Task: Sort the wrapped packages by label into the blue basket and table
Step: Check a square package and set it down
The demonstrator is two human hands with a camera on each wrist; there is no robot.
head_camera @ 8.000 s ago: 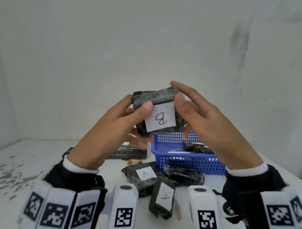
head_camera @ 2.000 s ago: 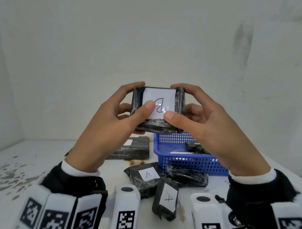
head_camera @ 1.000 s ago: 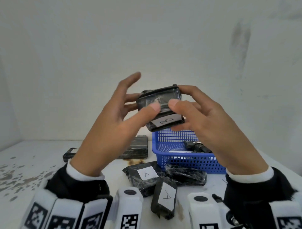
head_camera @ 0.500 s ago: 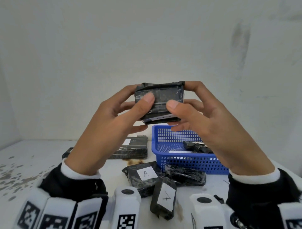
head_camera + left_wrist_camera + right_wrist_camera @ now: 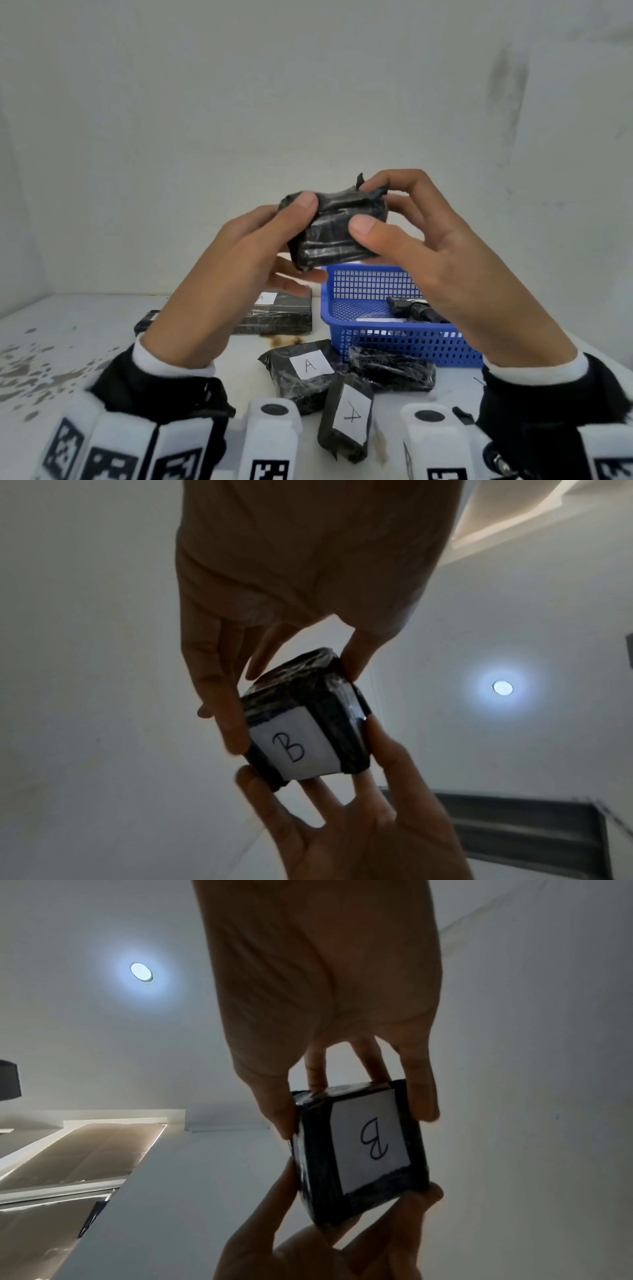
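Observation:
Both hands hold one black wrapped package [image 5: 334, 233] in the air above the blue basket [image 5: 394, 337]. My left hand [image 5: 301, 240] grips its left end, thumb on top and fingers beneath. Gripping the right end is my right hand [image 5: 371, 209], with thumb in front and index finger on the top corner. The head view shows only black wrap. On the package's far underside, the white label B [image 5: 294, 748] shows in the left wrist view. The same label B [image 5: 369, 1139] also shows in the right wrist view.
One dark package [image 5: 414, 310] lies inside the basket. On the white table [image 5: 68, 342] in front lie two packages marked A [image 5: 303, 371] [image 5: 346, 421] and one showing no label [image 5: 390, 375]. Two more packages [image 5: 277, 315] [image 5: 147, 322] lie at the back left. A wall stands close behind.
The package has been turned in both hands, so its B label, facing me two seconds ago, now faces away. The left fingers closed back onto it.

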